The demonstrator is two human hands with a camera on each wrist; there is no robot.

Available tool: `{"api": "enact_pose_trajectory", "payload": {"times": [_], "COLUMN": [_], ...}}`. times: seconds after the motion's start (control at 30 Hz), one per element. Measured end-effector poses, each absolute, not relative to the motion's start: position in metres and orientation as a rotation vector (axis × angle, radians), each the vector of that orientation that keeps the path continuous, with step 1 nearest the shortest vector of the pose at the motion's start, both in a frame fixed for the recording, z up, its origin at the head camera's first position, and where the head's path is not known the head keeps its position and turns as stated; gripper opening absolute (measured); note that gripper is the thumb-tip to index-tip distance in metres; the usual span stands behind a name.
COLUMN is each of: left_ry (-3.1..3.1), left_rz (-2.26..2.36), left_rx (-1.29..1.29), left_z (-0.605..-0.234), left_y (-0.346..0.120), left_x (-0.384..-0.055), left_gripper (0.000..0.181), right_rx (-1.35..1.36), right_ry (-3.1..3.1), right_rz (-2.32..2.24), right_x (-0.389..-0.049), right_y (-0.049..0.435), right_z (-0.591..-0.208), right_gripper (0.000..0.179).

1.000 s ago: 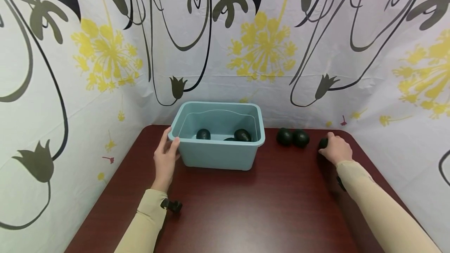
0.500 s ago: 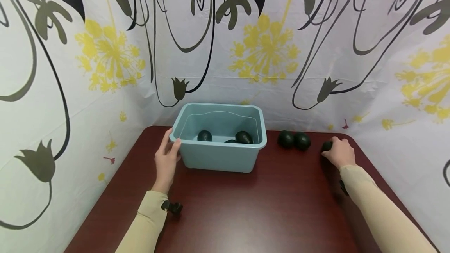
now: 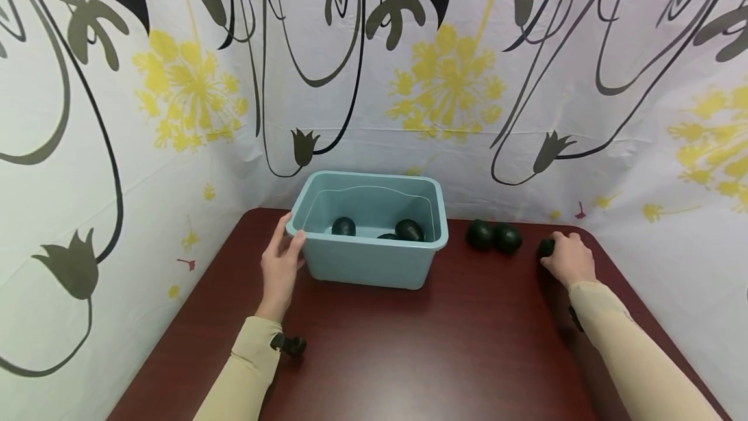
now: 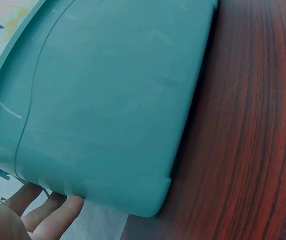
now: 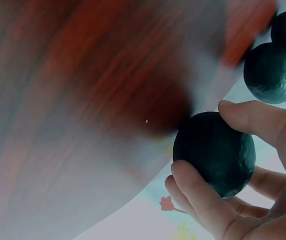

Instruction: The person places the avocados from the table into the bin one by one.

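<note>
My right hand (image 3: pixel 573 260) holds a dark green avocado (image 5: pixel 212 152) at the table's far right, thumb on one side and fingers curled round the other. In the head view the hand covers part of this avocado. A light blue plastic bin (image 3: pixel 362 262) stands upright at the back middle of the table. My left hand (image 3: pixel 280 277) grips its front left corner, the thumb at the rim and the fingers along the left side. Inside the bin lie an avocado on the left (image 3: pixel 343 226) and one on the right (image 3: pixel 409 230), with part of another showing beside it.
Two avocados, one left (image 3: pixel 480 235) and one right (image 3: pixel 508 238), sit side by side between the bin and my right hand. The dark red wooden table (image 3: pixel 432 356) meets a floral curtain (image 3: pixel 374 96) at its back and sides.
The view has shifted slightly. Both hands keep their places, the left at the bin's corner and the right on the avocado; the other avocados have not moved.
</note>
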State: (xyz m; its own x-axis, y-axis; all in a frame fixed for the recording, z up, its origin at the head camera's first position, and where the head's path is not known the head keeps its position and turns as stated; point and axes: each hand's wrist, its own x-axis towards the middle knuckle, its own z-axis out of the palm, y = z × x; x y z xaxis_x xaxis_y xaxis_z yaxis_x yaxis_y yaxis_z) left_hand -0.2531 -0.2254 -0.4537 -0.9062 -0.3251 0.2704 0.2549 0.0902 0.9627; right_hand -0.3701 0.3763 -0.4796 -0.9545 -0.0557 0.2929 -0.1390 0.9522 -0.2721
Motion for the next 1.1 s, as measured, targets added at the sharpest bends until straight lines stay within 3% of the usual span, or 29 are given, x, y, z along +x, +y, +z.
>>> {"api": "enact_pose_trajectory", "payload": {"times": [0.4, 0.8, 1.1], "left_ry": [-1.935, -1.963, -1.945], "left_rz": [-1.835, -1.873, -1.853], "left_rx": [0.046, 0.057, 0.064], "left_z": [-0.469, -0.445, -0.468], "left_y": [-0.231, -0.222, -0.227], "left_x": [-0.262, -0.244, -0.261], "left_gripper": [0.057, 0.061, 0.058], "right_rx": [0.176, 0.178, 0.158], "right_ry": [-2.808, -2.818, -2.714], "right_rz": [0.413, 0.49, 0.505], "right_x": [-0.366, -0.366, -0.364], "right_y": [0.372, 0.376, 0.365], "right_z": [-0.478, -0.477, -0.459], "right_gripper": [0.06, 0.06, 0.061]}}
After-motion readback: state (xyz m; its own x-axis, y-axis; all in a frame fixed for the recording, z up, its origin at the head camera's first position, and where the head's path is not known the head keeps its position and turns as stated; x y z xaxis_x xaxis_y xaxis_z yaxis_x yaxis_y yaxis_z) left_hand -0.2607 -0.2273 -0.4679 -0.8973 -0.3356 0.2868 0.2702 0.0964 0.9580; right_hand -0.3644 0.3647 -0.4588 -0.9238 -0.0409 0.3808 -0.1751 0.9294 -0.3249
